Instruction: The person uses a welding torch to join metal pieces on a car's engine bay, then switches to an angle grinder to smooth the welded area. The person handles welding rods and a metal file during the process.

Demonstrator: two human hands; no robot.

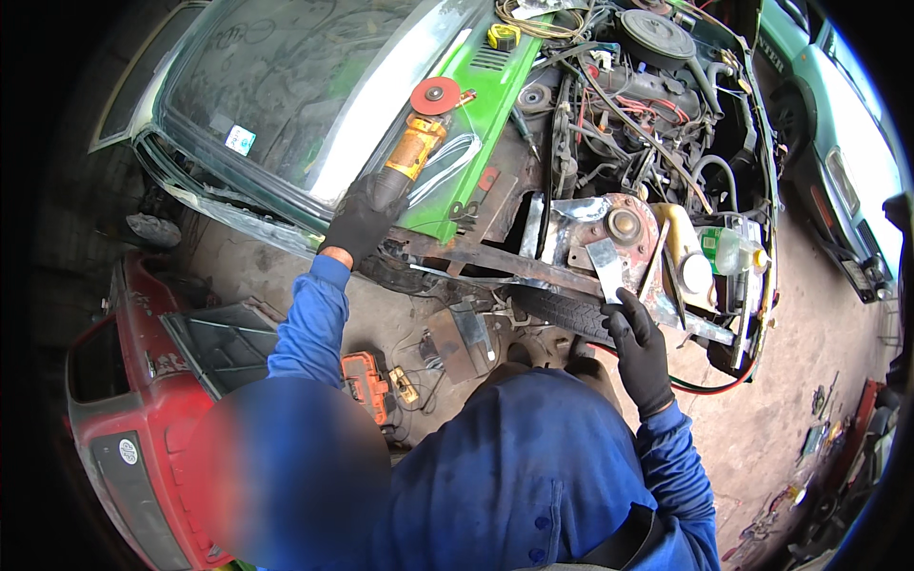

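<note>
My left hand, in a black glove, is closed round the dark rear body of a yellow angle grinder. The grinder's red disc points away from me, over the green cowl panel below the windshield. In my black-gloved right hand, a small flat piece of sheet metal is pinched at its near end. It is held up in front of the rusty strut tower, whose round mount shows at the top. Whether the metal piece touches the tower I cannot tell.
An open engine bay with a round air cleaner lies ahead. A plastic bottle stands by a white reservoir. A tape measure rests on the cowl. An orange tool case and a tire are below; a red car part stands left.
</note>
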